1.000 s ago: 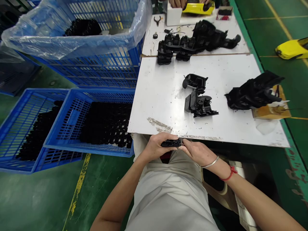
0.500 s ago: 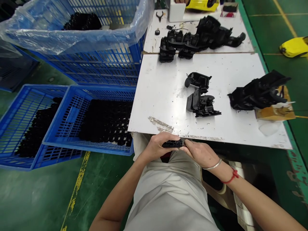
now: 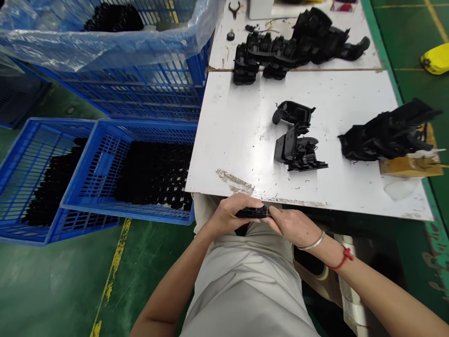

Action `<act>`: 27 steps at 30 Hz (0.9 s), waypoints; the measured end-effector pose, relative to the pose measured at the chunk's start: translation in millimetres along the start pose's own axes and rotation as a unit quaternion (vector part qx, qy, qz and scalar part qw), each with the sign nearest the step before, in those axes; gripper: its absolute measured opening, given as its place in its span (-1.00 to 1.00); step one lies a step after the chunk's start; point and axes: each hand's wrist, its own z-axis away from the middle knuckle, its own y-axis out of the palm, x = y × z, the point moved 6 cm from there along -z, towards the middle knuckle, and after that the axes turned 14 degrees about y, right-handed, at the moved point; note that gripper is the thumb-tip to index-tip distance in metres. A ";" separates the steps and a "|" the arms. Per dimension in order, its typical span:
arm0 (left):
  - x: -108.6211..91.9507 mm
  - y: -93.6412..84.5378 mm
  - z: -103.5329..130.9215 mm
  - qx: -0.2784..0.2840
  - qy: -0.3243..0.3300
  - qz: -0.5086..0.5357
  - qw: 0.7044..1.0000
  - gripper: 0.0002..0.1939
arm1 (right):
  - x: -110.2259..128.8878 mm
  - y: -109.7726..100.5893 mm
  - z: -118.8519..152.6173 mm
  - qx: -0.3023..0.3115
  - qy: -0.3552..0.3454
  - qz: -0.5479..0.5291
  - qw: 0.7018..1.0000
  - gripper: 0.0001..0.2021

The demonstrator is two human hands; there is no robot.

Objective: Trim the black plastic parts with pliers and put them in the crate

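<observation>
Over my lap, just off the table's front edge, my left hand (image 3: 229, 214) is closed round a small black plastic part (image 3: 251, 212), thumb on top and fingers beneath. My right hand (image 3: 293, 224) is closed at that part's right end, its thumb and forefinger pinched together. Whatever lies inside the right fingers is hidden. On the white table (image 3: 231, 126) ahead of my hands sit a black moulded assembly (image 3: 300, 152) and, touching or close behind it, a curved black piece (image 3: 294, 114).
Blue crates (image 3: 128, 213) of black parts stand at the left, beneath a larger plastic-lined crate (image 3: 140, 79). A row of black parts (image 3: 273, 51) lies across the table's back. At the right, stacked black parts (image 3: 382, 133) lean on a cardboard box (image 3: 401, 166). Pliers (image 3: 234, 9) lie behind.
The view has shifted slightly, so the table's things sit a little higher or farther right. Both hands keep their hold; the right fingers have moved slightly at the part's end.
</observation>
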 end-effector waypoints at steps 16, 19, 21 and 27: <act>-2.5 0.2 -2.2 0.040 0.012 -0.030 0.999 -0.68 | -5.2 -1.5 6.2 0.114 0.037 -0.124 0.985 -0.67; -1.4 -0.4 -0.5 0.044 0.013 -0.031 0.998 -0.66 | -6.1 -13.6 10.5 0.053 0.026 -0.133 0.989 -0.68; -0.1 0.0 0.7 0.048 0.009 -0.023 0.999 -0.65 | -6.3 -18.9 14.2 0.015 0.016 -0.106 0.994 -0.67; 1.9 0.1 1.1 0.038 -0.007 -0.009 0.999 -0.65 | -0.6 -16.3 22.9 -0.036 -0.010 0.008 0.999 -0.64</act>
